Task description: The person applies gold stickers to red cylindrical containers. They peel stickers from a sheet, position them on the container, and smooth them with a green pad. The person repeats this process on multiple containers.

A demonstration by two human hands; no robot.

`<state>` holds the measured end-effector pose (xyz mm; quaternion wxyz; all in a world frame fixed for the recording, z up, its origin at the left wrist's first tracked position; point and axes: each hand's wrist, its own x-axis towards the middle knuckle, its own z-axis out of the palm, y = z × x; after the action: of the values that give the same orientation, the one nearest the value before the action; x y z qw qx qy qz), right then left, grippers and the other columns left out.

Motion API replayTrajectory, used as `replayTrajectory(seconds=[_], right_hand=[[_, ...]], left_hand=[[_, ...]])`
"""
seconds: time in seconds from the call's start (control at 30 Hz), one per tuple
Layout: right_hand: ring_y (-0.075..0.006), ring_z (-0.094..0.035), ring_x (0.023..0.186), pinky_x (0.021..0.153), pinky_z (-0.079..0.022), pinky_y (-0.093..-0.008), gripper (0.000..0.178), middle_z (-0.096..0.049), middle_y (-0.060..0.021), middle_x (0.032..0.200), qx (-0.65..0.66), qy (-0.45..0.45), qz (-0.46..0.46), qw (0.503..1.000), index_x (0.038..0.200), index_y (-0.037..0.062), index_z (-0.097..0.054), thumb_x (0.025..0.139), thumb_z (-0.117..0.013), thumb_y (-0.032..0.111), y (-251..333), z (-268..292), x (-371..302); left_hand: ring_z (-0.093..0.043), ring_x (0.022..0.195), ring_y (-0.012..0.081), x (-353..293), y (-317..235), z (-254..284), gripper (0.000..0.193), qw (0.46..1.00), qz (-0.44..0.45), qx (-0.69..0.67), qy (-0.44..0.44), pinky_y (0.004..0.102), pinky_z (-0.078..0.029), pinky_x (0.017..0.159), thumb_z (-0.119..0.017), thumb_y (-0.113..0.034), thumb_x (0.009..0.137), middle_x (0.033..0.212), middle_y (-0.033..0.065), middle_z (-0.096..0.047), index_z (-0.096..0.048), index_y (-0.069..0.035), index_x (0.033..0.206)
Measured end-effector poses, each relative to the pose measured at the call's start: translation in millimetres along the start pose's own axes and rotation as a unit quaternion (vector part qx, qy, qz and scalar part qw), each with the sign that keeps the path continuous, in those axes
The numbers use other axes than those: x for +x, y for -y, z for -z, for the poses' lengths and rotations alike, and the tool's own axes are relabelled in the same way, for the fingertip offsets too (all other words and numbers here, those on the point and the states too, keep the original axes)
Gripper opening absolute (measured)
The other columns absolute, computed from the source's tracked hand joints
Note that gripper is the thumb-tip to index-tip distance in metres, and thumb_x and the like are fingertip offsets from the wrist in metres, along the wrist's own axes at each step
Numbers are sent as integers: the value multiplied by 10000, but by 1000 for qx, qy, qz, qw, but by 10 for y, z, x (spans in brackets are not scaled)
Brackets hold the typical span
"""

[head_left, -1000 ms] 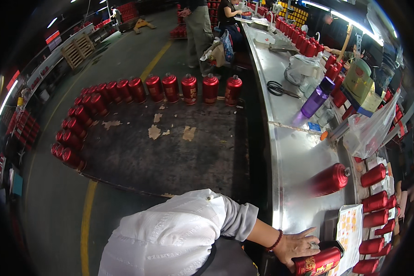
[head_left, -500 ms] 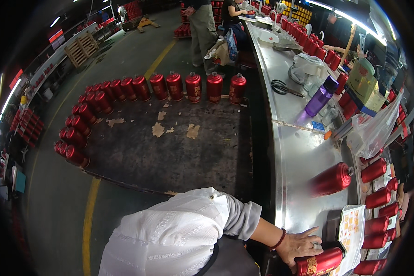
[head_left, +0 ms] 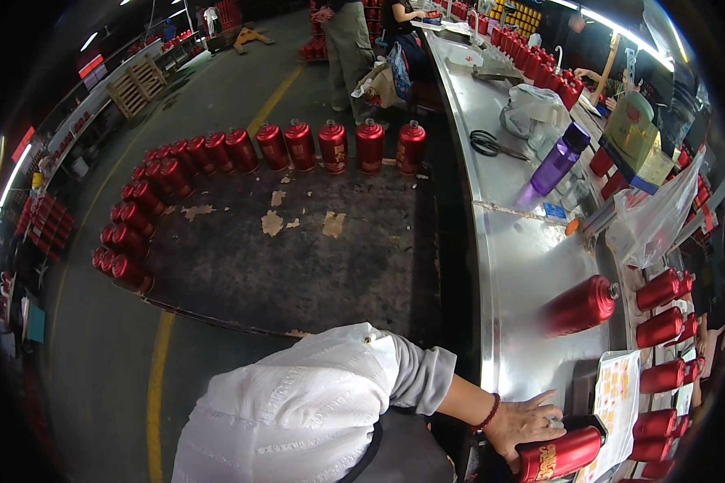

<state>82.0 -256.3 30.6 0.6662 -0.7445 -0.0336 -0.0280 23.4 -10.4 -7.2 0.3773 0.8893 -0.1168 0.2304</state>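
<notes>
My left hand point(head_left: 525, 428) reaches in from the lower middle, a dark red bead bracelet at its wrist and a ring on one finger. It grips a shiny red bottle point(head_left: 562, 456) with gold lettering, which lies on its side at the lower edge; one finger sticks out away from it. A black part shows at the bottle's far end. Next to it lies a white sheet point(head_left: 618, 394) with rows of orange and yellow labels. Another red bottle point(head_left: 582, 306) lies tilted on the metal table farther off. My right hand is out of the picture.
On the metal table point(head_left: 532, 266) are scissors point(head_left: 491, 145), a purple bottle point(head_left: 557, 161) and plastic bags. Several red bottles point(head_left: 660, 328) line the right side. More stand along the edges of a dark worn platform point(head_left: 298, 258) at left. People stand at the back.
The gripped bottle has turned a little, so its gold lettering shows differently. Red bottles along the right side have shifted position. My left hand stays in nearly the same place.
</notes>
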Motion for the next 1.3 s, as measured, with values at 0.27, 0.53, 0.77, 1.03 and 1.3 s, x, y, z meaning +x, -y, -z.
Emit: replayTrajectory(seconds=[0.27, 0.53, 0.77, 1.03, 1.3], right_hand=[[-342, -651, 1098, 953, -519, -434, 338, -646, -222, 1273, -154, 55, 152, 975, 1275, 31, -661, 1001, -656, 231, -522, 252, 187], [-351, -625, 1161, 1018, -481, -442, 341, -639, -189, 1309, -255, 95, 211, 939, 1290, 72, -664, 1008, -621, 260, -377, 171, 54], [-329, -626, 1089, 997, -481, -447, 417, -647, -169, 1279, -165, 44, 7, 985, 1309, 37, -644, 1023, -555, 326, 154, -172, -192], [-343, -625, 1092, 999, -481, -456, 432, -646, -171, 1286, -140, 72, 38, 987, 1326, 35, -632, 1016, -571, 328, 122, -255, -173], [-357, -625, 1096, 1001, -481, -465, 449, -645, -174, 1293, -61, 73, 25, 995, 1344, 32, -621, 1008, -587, 329, 177, -276, -189]], left_hand=[[-309, 1421, 442, 19, -37, 49, 1255, 1000, -19, -2, -25, 684, 18, 1193, -807, -664, 641, 1360, 319, -470, -321, 120, 1491], [-327, 1412, 448, 14, -19, -5, 1263, 1000, -6, -18, -18, 686, 26, 1190, -824, -634, 643, 1346, 331, -487, -295, 140, 1490], [-346, 1401, 457, 33, -83, 107, 1245, 999, -21, -22, -24, 702, 23, 1183, -825, -632, 645, 1318, 339, -514, -327, 156, 1470], [-417, 1345, 421, 50, -60, -24, 1203, 992, -49, 43, -104, 732, 4, 1167, -794, -704, 624, 1283, 301, -553, -456, 147, 1404], [-398, 1342, 433, 73, -155, 158, 1189, 997, -52, 40, -46, 737, -81, 1148, -791, -640, 667, 1320, 310, -500, -357, 109, 1481]])
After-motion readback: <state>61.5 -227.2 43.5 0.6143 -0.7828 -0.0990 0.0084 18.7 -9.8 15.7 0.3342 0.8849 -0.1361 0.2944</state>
